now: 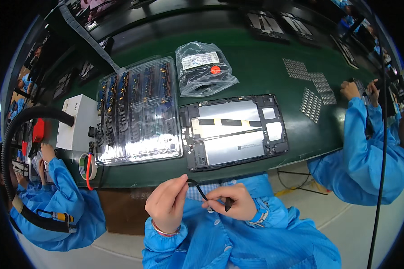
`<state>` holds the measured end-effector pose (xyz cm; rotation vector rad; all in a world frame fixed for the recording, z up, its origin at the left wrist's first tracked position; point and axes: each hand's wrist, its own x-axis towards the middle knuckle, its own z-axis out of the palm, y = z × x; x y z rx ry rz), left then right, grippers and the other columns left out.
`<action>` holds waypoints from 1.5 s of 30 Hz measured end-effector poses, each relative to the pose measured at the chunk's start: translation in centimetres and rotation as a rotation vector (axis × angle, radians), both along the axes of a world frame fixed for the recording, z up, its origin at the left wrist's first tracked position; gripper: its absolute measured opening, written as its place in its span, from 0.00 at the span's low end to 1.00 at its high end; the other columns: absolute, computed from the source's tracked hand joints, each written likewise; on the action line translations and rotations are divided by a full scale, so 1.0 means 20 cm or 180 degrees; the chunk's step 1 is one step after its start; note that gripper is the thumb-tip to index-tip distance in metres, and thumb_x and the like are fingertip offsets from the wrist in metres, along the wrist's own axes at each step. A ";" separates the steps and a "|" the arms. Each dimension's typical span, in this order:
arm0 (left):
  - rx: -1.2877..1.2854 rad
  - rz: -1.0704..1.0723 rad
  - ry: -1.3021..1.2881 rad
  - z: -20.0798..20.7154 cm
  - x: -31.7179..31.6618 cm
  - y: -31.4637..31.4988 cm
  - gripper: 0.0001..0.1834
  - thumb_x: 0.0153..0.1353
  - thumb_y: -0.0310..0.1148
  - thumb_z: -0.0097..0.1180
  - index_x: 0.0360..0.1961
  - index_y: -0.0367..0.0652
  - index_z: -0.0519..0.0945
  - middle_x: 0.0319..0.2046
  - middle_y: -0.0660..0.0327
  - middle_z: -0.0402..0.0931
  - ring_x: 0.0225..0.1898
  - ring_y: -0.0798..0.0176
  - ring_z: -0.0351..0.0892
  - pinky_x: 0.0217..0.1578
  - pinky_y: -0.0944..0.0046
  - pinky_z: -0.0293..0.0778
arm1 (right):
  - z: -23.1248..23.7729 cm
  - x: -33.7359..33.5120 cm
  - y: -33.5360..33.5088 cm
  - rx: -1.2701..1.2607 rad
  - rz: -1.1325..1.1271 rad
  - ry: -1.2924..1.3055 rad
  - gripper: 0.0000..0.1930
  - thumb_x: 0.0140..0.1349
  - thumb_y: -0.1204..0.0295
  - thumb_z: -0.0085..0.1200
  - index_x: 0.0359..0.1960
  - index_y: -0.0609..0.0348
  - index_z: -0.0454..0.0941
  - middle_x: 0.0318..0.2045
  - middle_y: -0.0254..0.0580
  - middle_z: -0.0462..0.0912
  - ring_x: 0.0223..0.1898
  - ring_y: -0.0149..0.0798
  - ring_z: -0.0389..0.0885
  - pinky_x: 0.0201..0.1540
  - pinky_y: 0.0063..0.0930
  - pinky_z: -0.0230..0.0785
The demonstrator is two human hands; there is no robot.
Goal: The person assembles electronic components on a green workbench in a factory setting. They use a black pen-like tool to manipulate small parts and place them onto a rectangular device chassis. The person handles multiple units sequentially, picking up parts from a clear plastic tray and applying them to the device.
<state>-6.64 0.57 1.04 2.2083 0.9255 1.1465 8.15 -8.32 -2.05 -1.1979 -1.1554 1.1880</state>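
- Green bench [256,67] runs across, w/ a clear tray of small parts [139,112] on its left side.
- Open tablet frame [235,130] lies flat just right of tray, near bench front edge.
- Left hand [166,204] pinches one end of a thin black strip [202,192]; right hand [231,201] closed on other end, both held below bench edge, over blue coat.

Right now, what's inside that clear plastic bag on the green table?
The clear plastic bag holds dark parts, with a white label and a red dot showing. The crumpled, glaring plastic hides what they are.

Head-worn fisheye, close above workbench [256,67]
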 end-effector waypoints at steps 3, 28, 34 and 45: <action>-0.0111 0.0031 0.0043 -0.01 -0.02 -0.03 0.12 0.43 0.16 0.58 0.33 0.34 0.79 0.28 0.51 0.78 0.30 0.55 0.80 0.31 0.65 0.76 | 0.00 0.03 -0.01 0.0178 -0.0068 -0.0134 0.11 0.50 0.78 0.57 0.37 0.61 0.78 0.30 0.43 0.81 0.24 0.30 0.79 0.24 0.18 0.69; 0.0451 0.0268 -0.0856 -0.04 0.25 -0.04 0.11 0.42 0.13 0.54 0.29 0.34 0.77 0.30 0.53 0.77 0.34 0.59 0.77 0.35 0.67 0.72 | 0.10 0.00 0.13 0.1502 -0.1657 -0.0801 0.11 0.44 0.84 0.60 0.33 0.63 0.80 0.27 0.45 0.80 0.28 0.36 0.80 0.28 0.21 0.70; 0.0299 0.0333 -0.1008 -0.04 0.22 -0.04 0.12 0.40 0.12 0.53 0.28 0.35 0.77 0.30 0.54 0.77 0.32 0.60 0.76 0.34 0.67 0.71 | 0.11 -0.03 0.14 0.1537 -0.1569 -0.0873 0.12 0.43 0.84 0.60 0.32 0.65 0.79 0.27 0.46 0.80 0.28 0.37 0.80 0.30 0.23 0.71; 0.0889 0.0563 -0.0281 0.09 0.06 0.19 0.09 0.36 0.20 0.60 0.23 0.40 0.78 0.40 0.53 0.76 0.41 0.54 0.74 0.44 0.59 0.68 | 0.10 -0.01 0.08 0.1450 -0.1493 -0.0664 0.10 0.41 0.85 0.60 0.28 0.63 0.81 0.21 0.42 0.79 0.21 0.32 0.76 0.20 0.18 0.64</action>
